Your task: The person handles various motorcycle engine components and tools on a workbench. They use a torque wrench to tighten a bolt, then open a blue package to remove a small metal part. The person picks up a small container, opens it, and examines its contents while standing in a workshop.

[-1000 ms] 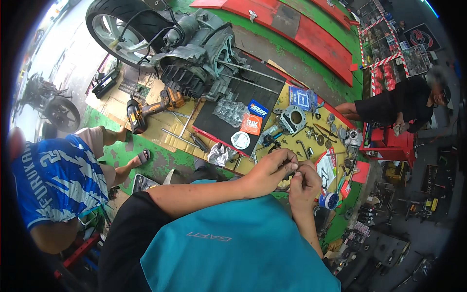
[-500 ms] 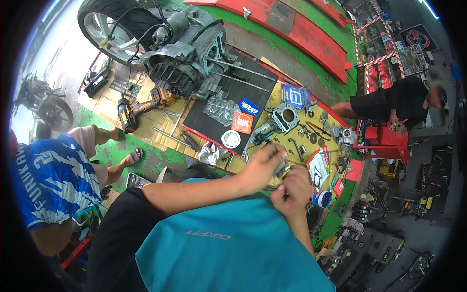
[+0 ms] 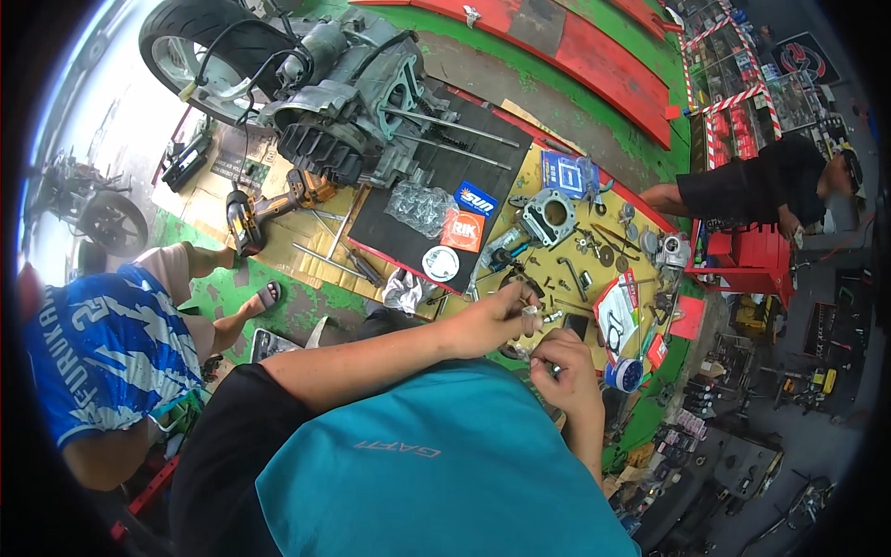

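My left hand reaches out from the lower left and pinches a small shiny metal part between thumb and fingers. My right hand is curled just below it, closed on another small metal piece that I cannot make out. Both hands hover over a yellow mat strewn with small engine parts. A grey engine cylinder block lies on the mat beyond my hands. My teal shirt hides the ground below the hands.
A scooter engine with its rear wheel lies on a black mat at the top. A yellow cordless drill rests to the left. A person in a blue shirt squats at left; another in black crouches at right by a red box.
The view has shifted slightly. My hands stay together over the mat, working the small part, with the left fingers now raised a little higher.
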A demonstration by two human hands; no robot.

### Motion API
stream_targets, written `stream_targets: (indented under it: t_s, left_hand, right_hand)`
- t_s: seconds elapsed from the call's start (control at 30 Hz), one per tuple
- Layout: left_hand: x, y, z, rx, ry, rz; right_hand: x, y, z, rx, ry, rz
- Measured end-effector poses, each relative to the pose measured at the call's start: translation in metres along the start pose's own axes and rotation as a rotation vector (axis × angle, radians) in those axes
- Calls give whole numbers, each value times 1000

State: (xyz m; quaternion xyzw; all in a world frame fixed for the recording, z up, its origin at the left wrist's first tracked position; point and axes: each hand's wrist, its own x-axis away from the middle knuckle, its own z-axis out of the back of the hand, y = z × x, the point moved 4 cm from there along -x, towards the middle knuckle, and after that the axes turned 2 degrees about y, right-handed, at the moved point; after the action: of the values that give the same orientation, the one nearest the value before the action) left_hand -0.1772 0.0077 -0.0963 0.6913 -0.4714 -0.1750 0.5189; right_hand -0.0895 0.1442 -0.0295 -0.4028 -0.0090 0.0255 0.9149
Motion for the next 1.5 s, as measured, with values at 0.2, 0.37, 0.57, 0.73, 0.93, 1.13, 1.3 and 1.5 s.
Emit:
stream_targets:
  t_s: [0.2, 0.37, 0.57, 0.73, 0.93, 1.13, 1.3, 1.5]
  left_hand:
    - [6, 6, 2, -585, -26, -247]
    - [8, 33, -4, -299, 16, -58]
    - [7, 35, 1, -134, 61, -83]
    - [10, 36, -1, -28, -58, -105]
    - [20, 59, -2, 10, -103, -116]
    - [17, 52, 1, 65, -216, -169]
    - [30, 68, -2, -326, -85, -333]
    - [46, 79, 3, -760, 52, -481]
  right_hand:
    - [11, 40, 7, -202, 211, -237]
    - [0, 28, -10, -231, 235, -230]
    - [-4, 18, -15, -563, 59, -384]
    - [4, 22, -16, -789, 113, -379]
    - [5, 17, -16, -954, 91, -349]
    - [3, 23, -26, -986, 78, -224]
    - [-6, 8, -19, -815, 104, -257]
    - [-15, -4, -33, -860, 202, -317]
